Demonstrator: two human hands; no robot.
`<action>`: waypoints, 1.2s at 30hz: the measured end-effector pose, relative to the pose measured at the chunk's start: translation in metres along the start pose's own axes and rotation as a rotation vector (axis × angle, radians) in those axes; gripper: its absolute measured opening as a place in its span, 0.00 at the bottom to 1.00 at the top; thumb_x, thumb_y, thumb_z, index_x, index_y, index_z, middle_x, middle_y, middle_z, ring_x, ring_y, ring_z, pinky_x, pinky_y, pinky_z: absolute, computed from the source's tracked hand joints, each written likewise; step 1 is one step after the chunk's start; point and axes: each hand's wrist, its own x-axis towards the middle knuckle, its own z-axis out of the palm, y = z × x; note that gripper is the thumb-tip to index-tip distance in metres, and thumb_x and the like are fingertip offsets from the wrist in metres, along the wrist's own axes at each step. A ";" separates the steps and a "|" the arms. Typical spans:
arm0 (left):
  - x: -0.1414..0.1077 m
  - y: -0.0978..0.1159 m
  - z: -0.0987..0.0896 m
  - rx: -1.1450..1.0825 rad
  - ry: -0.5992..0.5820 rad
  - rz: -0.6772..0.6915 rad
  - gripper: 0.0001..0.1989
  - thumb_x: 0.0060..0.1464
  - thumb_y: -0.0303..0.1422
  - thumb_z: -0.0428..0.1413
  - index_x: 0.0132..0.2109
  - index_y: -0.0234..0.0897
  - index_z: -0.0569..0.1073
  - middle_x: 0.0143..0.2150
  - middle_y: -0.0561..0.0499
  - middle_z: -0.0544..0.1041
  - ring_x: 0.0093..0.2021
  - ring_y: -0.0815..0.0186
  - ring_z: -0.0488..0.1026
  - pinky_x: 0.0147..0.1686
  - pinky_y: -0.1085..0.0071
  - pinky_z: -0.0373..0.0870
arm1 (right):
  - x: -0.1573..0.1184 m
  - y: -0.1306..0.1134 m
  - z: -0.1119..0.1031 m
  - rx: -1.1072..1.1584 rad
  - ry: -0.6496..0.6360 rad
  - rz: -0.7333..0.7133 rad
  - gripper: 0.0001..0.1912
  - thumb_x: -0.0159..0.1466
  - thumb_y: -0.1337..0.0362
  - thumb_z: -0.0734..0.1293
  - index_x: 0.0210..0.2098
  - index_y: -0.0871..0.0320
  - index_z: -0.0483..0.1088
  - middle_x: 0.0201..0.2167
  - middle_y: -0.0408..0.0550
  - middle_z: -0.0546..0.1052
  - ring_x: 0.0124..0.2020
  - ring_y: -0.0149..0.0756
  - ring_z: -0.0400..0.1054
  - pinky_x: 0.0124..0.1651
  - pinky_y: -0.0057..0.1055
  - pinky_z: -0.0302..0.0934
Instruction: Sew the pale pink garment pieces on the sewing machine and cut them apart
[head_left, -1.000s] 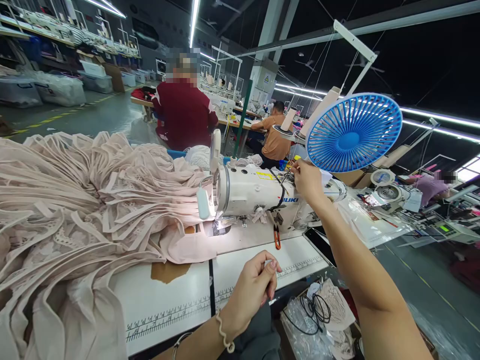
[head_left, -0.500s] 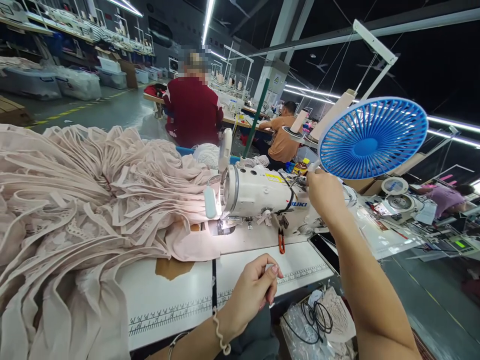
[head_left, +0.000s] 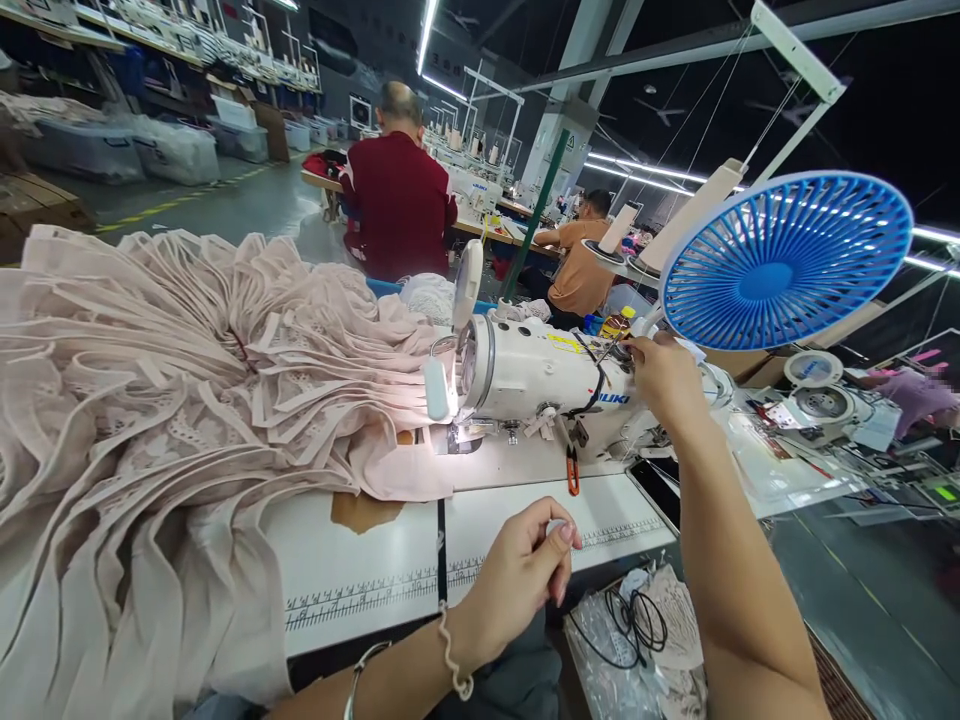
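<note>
Right hand [head_left: 669, 380] pinches, on what I cannot tell, with JUKI sewing machine [head_left: 525, 375] beneath; left hand [head_left: 525, 570] curls loosely closed.

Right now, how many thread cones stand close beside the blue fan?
2: a shorter cone on the left, and a taller cone between it and the blue fan. The fan may hide others.

Long white tube lights [head_left: 429, 36] burn against a dim, near-black ceiling [head_left: 892, 100]. The needle end of the white metal sewing machine [head_left: 517, 365] is brightly lit, almost washed out. Glare streaks the glossy white tabletop [head_left: 784, 482] at right. Wide-angle distortion stretches the edges; the far background looks soft.
</note>
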 end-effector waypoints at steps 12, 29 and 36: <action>-0.026 -0.014 -0.018 0.055 0.015 -0.038 0.25 0.60 0.55 0.50 0.41 0.35 0.69 0.16 0.59 0.64 0.13 0.76 0.50 0.17 0.77 0.48 | -0.169 -0.033 0.125 0.260 -0.137 0.088 0.14 0.67 0.63 0.57 0.45 0.60 0.70 0.43 0.60 0.74 0.47 0.50 0.66 0.50 0.44 0.62; -0.020 0.028 0.003 0.033 -0.145 0.069 0.22 0.60 0.52 0.53 0.34 0.35 0.71 0.15 0.58 0.62 0.14 0.76 0.52 0.17 0.77 0.49 | -0.084 0.007 0.025 -0.014 0.279 0.102 0.15 0.68 0.61 0.55 0.46 0.59 0.68 0.37 0.57 0.74 0.41 0.48 0.66 0.42 0.38 0.55; -0.012 0.030 0.006 -0.015 -0.072 0.066 0.23 0.58 0.53 0.54 0.32 0.35 0.70 0.12 0.60 0.59 0.13 0.76 0.50 0.18 0.77 0.51 | -0.031 -0.003 -0.002 -0.225 0.154 -0.090 0.15 0.68 0.66 0.55 0.39 0.59 0.73 0.34 0.55 0.75 0.41 0.46 0.65 0.40 0.37 0.50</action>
